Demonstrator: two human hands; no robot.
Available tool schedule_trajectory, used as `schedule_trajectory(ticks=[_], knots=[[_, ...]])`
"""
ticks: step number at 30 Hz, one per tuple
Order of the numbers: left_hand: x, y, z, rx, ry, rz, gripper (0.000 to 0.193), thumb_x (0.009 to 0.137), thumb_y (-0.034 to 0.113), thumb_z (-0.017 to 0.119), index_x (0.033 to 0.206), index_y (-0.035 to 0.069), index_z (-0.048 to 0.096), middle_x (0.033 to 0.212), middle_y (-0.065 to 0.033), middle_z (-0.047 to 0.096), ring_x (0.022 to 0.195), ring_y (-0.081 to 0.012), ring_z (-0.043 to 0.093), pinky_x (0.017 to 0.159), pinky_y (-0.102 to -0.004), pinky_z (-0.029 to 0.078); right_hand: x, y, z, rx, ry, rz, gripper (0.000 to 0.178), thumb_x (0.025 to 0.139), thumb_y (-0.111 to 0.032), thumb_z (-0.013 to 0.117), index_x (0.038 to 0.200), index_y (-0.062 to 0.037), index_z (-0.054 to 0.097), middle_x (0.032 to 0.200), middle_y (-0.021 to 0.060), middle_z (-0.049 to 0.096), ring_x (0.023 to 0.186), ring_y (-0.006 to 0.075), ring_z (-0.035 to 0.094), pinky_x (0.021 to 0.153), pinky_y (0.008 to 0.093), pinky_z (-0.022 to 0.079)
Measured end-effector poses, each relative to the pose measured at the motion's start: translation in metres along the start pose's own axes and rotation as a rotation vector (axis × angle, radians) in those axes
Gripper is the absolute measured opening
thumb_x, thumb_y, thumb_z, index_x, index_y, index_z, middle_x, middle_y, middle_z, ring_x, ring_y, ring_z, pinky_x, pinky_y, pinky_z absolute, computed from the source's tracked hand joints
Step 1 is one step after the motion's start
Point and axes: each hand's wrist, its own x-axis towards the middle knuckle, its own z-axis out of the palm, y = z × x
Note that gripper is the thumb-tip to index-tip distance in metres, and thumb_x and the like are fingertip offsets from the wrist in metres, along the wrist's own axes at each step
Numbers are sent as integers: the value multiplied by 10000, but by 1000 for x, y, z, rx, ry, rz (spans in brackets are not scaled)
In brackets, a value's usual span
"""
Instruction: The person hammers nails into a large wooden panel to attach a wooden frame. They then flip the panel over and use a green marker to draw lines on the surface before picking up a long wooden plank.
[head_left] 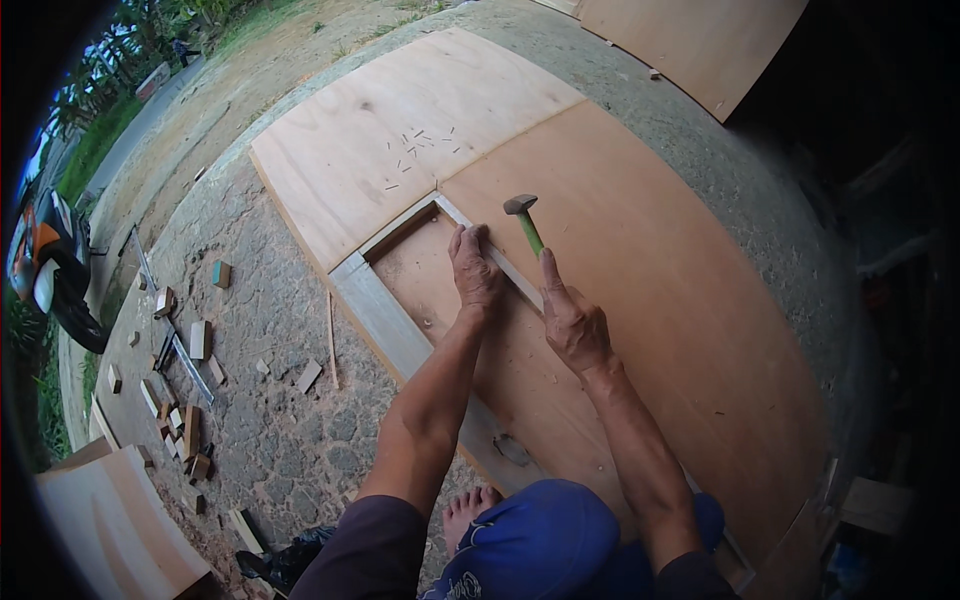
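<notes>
My right hand (577,322) is wrapped round the green handle of a hammer (520,205), its steel head raised over the plywood. My left hand (477,272) rests at the narrow wooden strip (518,280) of a frame, close to its far corner. Its fingers are closed together at the strip; whatever they pinch there is too small to make out. The frame, with a wider grey board (385,305) along its left side, lies on a large plywood sheet (660,270). Several loose nails (412,150) are scattered on the paler far panel (340,150).
Wood offcuts (200,340) and a long metal bar (185,360) lie on the rough concrete at left. A motorcycle (55,265) stands at the far left. Another plywood sheet (690,45) is at the back right, and a board (120,520) at the lower left. My blue-clad knee (550,535) is over the panel's near edge.
</notes>
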Motion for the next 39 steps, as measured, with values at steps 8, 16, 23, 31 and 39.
schedule_trajectory(ticks=[8, 16, 23, 31, 39], knots=[[1, 3, -2, -21, 36, -34, 375, 814, -77, 537, 1155, 57, 617, 1181, -147, 645, 1333, -381, 446, 1107, -427, 386, 12, -13, -2, 81, -142, 214, 754, 924, -42, 544, 1584, -131, 192, 733, 216, 635, 610, 377, 649, 576, 480, 526], [-2, 5, 0, 8, 30, -22, 311, 882, -31, 520, 1162, 79, 602, 1187, -148, 632, 1325, -385, 452, 1094, -443, 393, 7, -19, 2, 94, -246, 285, 651, 939, -48, 533, 1543, -36, 291, 875, 313, 657, 736, 444, 679, 619, 497, 533], [1, 14, 3, -39, -2, -48, 412, 803, -92, 513, 1174, 54, 617, 1242, -175, 625, 1357, -382, 432, 1118, -427, 379, -1, -9, 17, 35, -223, 183, 624, 944, -65, 517, 1534, -29, 316, 963, 282, 670, 745, 417, 687, 643, 429, 548], [3, 12, 2, -55, 14, -41, 400, 821, -83, 511, 1180, 57, 620, 1238, -178, 626, 1354, -384, 434, 1122, -431, 375, -3, -21, 15, 46, -50, 115, 630, 937, -52, 491, 1542, -59, 314, 898, 289, 659, 712, 426, 671, 624, 475, 530], [1, 20, 3, -40, -3, -53, 409, 808, -94, 494, 1169, 55, 617, 1232, -162, 629, 1349, -391, 438, 1123, -434, 374, -16, 9, 32, -119, -100, 121, 607, 958, -100, 467, 1535, -26, 295, 866, 313, 649, 806, 476, 654, 707, 522, 510]])
